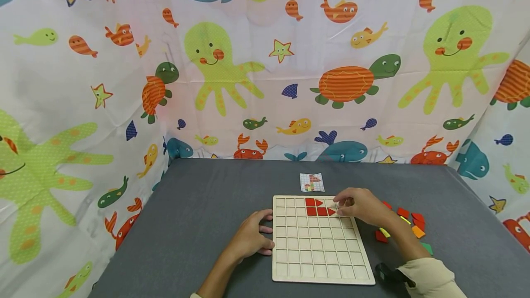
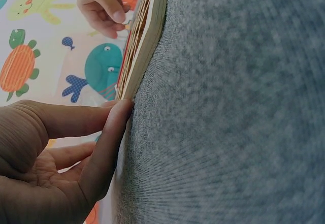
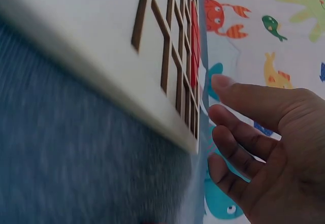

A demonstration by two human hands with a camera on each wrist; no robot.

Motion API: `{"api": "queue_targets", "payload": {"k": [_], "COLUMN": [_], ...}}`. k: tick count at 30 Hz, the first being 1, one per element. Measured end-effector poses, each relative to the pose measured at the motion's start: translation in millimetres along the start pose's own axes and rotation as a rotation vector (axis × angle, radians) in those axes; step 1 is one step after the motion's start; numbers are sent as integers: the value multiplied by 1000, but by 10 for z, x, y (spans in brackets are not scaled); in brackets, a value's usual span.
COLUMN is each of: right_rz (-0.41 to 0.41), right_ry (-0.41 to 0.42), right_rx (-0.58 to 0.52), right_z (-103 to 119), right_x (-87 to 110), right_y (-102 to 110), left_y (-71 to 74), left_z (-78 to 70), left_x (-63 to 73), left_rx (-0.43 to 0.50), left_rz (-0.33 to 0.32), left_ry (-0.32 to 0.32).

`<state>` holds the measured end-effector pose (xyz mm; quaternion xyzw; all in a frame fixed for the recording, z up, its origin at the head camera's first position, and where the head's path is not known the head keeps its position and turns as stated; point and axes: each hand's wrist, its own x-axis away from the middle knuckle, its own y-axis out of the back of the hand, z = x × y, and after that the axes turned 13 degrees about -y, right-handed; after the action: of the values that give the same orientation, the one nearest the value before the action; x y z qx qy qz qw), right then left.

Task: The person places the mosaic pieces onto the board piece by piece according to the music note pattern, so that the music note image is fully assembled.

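Observation:
A pale wooden grid board (image 1: 319,256) lies flat on the grey tabletop. Near its top edge, red squares (image 1: 316,211) and red triangles (image 1: 331,211) fill several cells across two rows. My left hand (image 1: 250,238) is at the board's left side, its fingertips touching the edge; in the left wrist view the thumb (image 2: 114,137) meets the board's rim. Over the top right corner hovers my right hand (image 1: 360,203), fingers loosely bent. In the right wrist view, the right thumb (image 3: 254,98) and fingers are apart with nothing between them.
A small printed pattern card (image 1: 312,182) lies just behind the board. Right of the board, partly behind the right forearm, are loose red, yellow, orange (image 1: 418,232) and green (image 1: 427,248) pieces. A curtain (image 1: 265,82) printed with sea animals hangs behind the table.

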<state>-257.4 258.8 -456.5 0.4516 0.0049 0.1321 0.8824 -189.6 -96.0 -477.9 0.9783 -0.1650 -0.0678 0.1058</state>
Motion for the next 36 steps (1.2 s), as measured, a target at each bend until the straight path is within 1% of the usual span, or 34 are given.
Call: {"api": "queue_targets", "payload": {"k": [2, 6, 10, 14, 23, 26, 30, 36], "right_rz": [-7, -36, -77, -104, -116, -121, -134, -128], "right_ry": [-27, -53, -53, -77, -140, -159, -171, -185], "right_rx": [-7, -20, -39, -67, -110, -111, -71, -43], "right_z": [-55, -180, -303, -426, -682, -762, -870, -1004], "right_x": [22, 90, 165, 227, 366, 409, 441, 456], "right_y": [40, 141, 242, 333, 497, 535, 579, 614], "left_y": [0, -2, 1, 4, 4, -1, -6, -4], "left_z": [4, 7, 3, 5, 9, 9, 7, 8], "left_x": [1, 2, 1, -1, -4, -4, -4, -5], "left_rx": [1, -1, -3, -6, 10, 11, 6, 12], "left_rz": [0, 0, -3, -4, -3, -1, -1, -2], "left_ry": [1, 2, 1, 3, 2, 4, 5, 2]}}
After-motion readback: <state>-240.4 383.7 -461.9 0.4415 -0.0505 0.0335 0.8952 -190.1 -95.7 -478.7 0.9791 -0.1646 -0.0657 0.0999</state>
